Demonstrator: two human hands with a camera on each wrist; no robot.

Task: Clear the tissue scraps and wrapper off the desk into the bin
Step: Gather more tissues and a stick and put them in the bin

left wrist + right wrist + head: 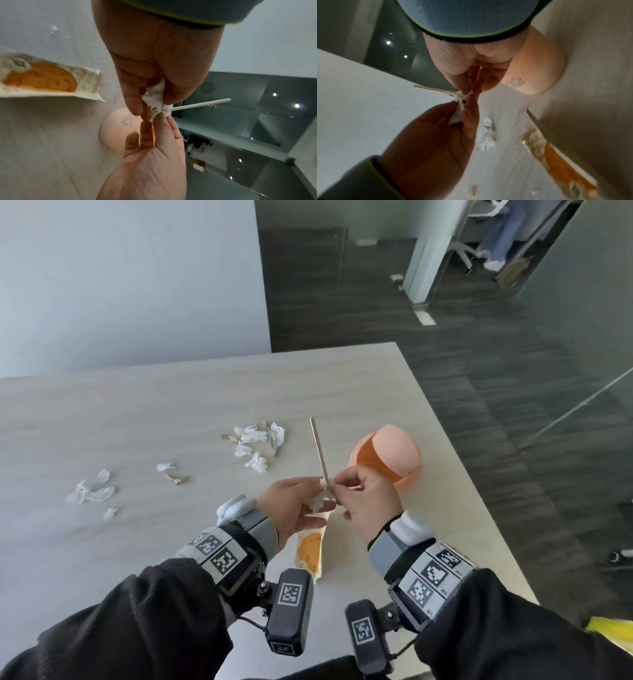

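So the worktop (171, 412) fills most of the head view, and the peach bin (385, 451) sits near its right edge at about 1 o'clock from the hands, close enough to drop stuff in, I'd guess. The wrapper (310, 549) lies flat at 6 o'clock, partly tucked under the left wrist, so its full shape is cut off. Tissue scraps (257, 443) are bunched at 11 o'clock, with more at 9 o'clock. Left hand (294, 508) is curled round a tissue wad (318, 498); right hand (366, 501) pinches a wooden stick (320, 453) at its lower end, right against the wad, maybe wrapping them together. Can't tell whether the bin's opening faces them, and the wrist views are blurry.
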